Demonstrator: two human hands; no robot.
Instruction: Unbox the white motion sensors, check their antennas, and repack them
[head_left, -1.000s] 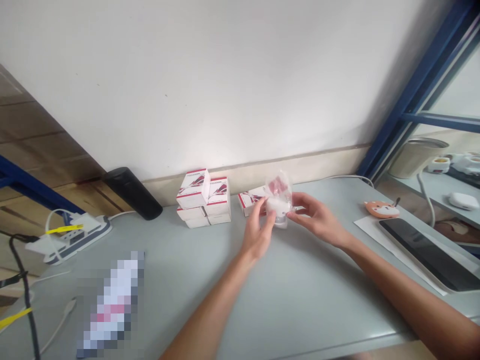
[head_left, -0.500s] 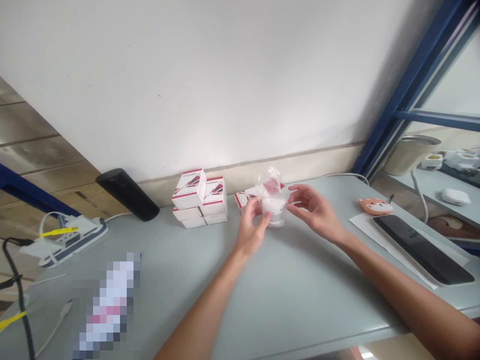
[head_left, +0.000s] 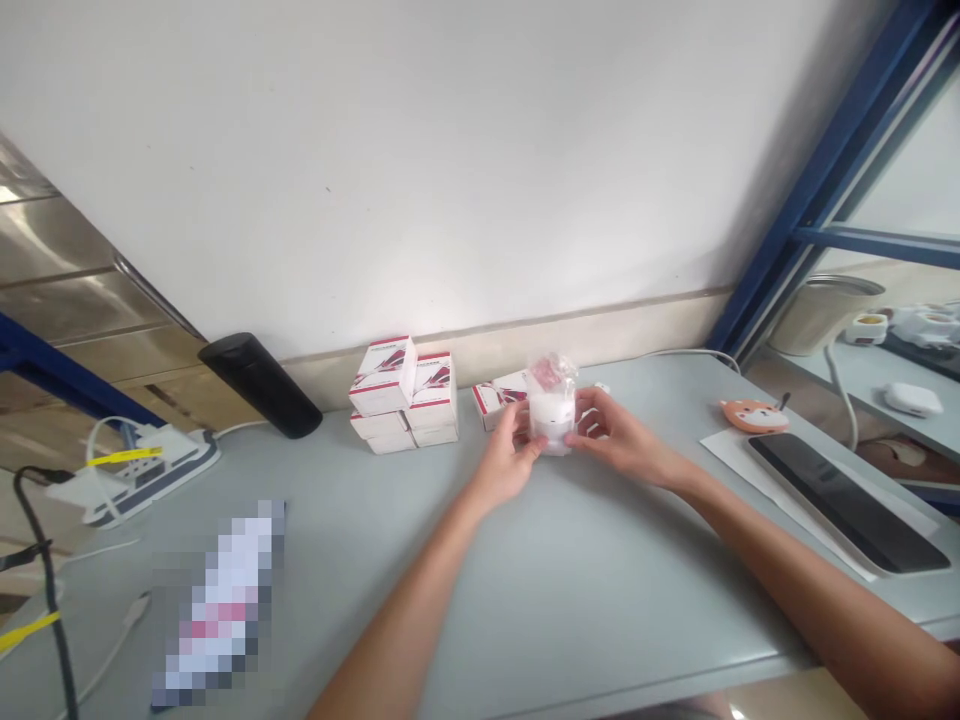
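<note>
A white, rounded item in a clear plastic bag (head_left: 553,420) stands upright on the table. Reddish print or paper shows through the bag's crumpled top. My left hand (head_left: 510,455) grips its left side, thumb at the front. From the right, my right hand (head_left: 619,435) holds it too, with the thumb low on the front and the fingers curved around behind. Just behind my left hand lies a white and red box (head_left: 491,398), partly hidden by the bag and fingers.
Several white and red boxes (head_left: 384,378) are stacked left of my hands. A black cylinder (head_left: 262,388) leans near the wall by a power strip (head_left: 161,470). At right are an orange animal-face object (head_left: 754,415) and a dark-screened device (head_left: 847,500). A pixelated patch (head_left: 225,600) covers something front left.
My right hand has closed in on the bagged item and now holds its right side. The bag's top has sunk lower and looks more crumpled. The view has shifted slightly.
</note>
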